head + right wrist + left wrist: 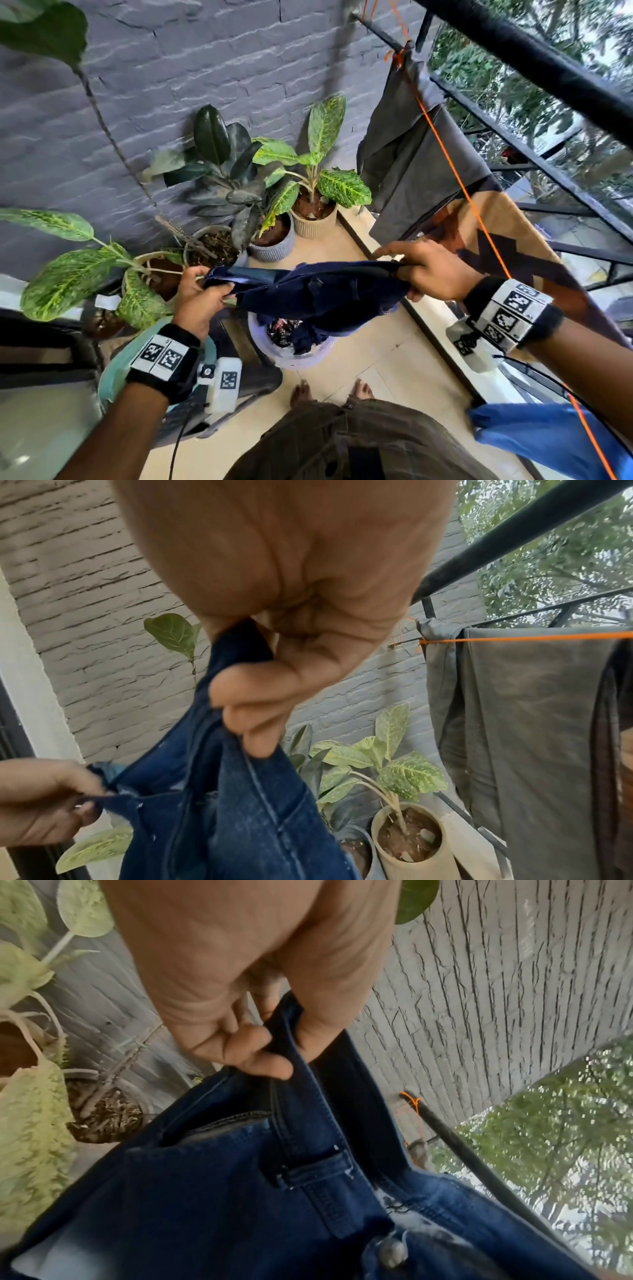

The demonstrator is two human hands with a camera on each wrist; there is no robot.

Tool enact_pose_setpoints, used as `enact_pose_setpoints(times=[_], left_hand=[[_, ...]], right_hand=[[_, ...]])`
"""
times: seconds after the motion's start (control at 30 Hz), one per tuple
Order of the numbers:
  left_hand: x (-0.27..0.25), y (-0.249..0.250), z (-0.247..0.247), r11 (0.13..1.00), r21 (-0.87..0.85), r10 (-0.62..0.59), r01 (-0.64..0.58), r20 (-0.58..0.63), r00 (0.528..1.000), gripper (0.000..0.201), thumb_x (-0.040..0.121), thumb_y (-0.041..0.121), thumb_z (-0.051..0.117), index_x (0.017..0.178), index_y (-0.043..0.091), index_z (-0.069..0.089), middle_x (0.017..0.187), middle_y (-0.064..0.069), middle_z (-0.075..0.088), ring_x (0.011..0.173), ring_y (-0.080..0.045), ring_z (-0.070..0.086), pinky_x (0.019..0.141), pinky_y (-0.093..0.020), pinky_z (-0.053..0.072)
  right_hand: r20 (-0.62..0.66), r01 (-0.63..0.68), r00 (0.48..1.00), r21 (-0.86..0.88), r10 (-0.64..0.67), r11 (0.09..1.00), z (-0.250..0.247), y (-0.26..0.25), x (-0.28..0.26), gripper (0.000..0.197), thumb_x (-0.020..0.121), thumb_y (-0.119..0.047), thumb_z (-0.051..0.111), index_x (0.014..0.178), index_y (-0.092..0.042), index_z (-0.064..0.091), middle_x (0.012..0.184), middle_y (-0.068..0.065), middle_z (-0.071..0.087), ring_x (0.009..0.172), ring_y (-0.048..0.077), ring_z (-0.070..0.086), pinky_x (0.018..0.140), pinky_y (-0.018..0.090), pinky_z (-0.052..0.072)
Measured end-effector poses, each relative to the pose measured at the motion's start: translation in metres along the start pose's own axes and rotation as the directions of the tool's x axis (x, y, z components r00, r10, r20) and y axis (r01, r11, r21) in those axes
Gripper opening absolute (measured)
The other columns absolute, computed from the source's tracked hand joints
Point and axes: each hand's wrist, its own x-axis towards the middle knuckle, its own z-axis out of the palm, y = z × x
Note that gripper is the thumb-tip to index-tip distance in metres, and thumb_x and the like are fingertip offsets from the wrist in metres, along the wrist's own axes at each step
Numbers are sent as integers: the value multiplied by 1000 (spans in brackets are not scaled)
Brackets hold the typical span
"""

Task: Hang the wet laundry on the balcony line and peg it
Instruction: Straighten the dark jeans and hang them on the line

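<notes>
Dark blue jeans hang stretched between both hands above a white laundry bucket. My left hand grips one end of the waistband, fingers curled round the denim. My right hand grips the other end, and the jeans drop below its curled fingers. The orange line runs along the right, just beyond the right hand. A grey garment, a tan and brown patterned cloth and a blue cloth hang over it.
Potted plants crowd the floor by the grey brick wall. A black railing bounds the balcony on the right. More dark clothes lie in the bucket. A teal chair stands at the lower left. My bare feet are on the beige tiles.
</notes>
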Motion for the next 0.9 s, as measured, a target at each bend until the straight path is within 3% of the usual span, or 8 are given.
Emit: enact_pose_setpoints(times=[0.1, 0.23, 0.37, 0.47, 0.57, 0.7, 0.83, 0.9], left_hand=[[-2, -6, -5, 980, 159, 109, -117, 55, 993, 32, 83, -13, 65, 95, 16, 62, 89, -8, 68, 64, -17, 66, 44, -19, 51], [1, 8, -27, 878, 408, 164, -250, 235, 958, 26, 72, 11, 73, 92, 26, 80, 88, 7, 78, 91, -19, 72, 89, -42, 59], [-9, 62, -25, 780, 511, 242, -362, 288, 927, 29, 81, 11, 62, 92, 31, 80, 60, 23, 68, 63, -7, 61, 66, -24, 51], [-21, 110, -21, 739, 508, 328, -442, 302, 895, 22, 77, 21, 57, 79, 24, 78, 64, 7, 71, 63, -17, 60, 67, -30, 44], [-32, 151, -23, 697, 510, 426, -505, 272, 863, 32, 66, 32, 51, 76, 11, 74, 66, -14, 67, 65, -28, 56, 67, -36, 43], [-42, 195, -14, 742, 370, 546, -560, 151, 824, 25, 60, 32, 50, 50, 11, 57, 46, 3, 45, 48, -9, 40, 52, -26, 33], [-29, 187, -10, 759, 325, 527, -564, 201, 826, 46, 69, 66, 60, 69, 22, 72, 72, -12, 66, 73, -27, 62, 79, -48, 51], [-17, 158, -7, 744, 418, 446, -521, 270, 853, 75, 68, 88, 54, 87, 18, 73, 83, -9, 75, 84, -29, 71, 86, -52, 56]], right_hand=[[-50, -14, 999, -71, 10, 997, -4, 1, 6, 43, 81, -2, 50, 101, -34, 71, 54, -15, 63, 49, 4, 61, 66, 22, 52], [-193, -178, 970, -156, 147, 972, -20, 25, 16, 37, 69, -21, 42, 85, -36, 71, 67, -12, 71, 60, 5, 64, 77, 35, 57], [-336, -269, 914, -90, 225, 959, -39, 29, 16, 29, 77, -22, 44, 83, -31, 71, 77, -5, 73, 85, 24, 67, 81, 36, 53], [-436, -244, 877, -46, 201, 969, -61, 24, 13, 25, 82, -23, 44, 86, -23, 69, 92, 7, 70, 97, 30, 63, 77, 32, 44], [-542, -170, 813, 127, 211, 977, -92, 23, 16, 19, 75, -28, 47, 76, -23, 65, 89, 11, 69, 94, 34, 66, 82, 40, 52], [-610, -56, 737, 373, 290, 926, -126, 19, 22, 29, 57, -45, 47, 71, -30, 67, 68, -2, 65, 75, 35, 62, 78, 52, 53], [-536, 3, 797, 466, 280, 885, -115, 20, 29, 17, 73, -30, 52, 61, -18, 53, 67, 2, 54, 62, 12, 54, 60, 28, 42], [-413, -28, 846, 597, 337, 802, -90, 30, 33, 16, 81, -23, 58, 65, -19, 56, 66, 1, 59, 62, 7, 58, 66, 25, 46]])
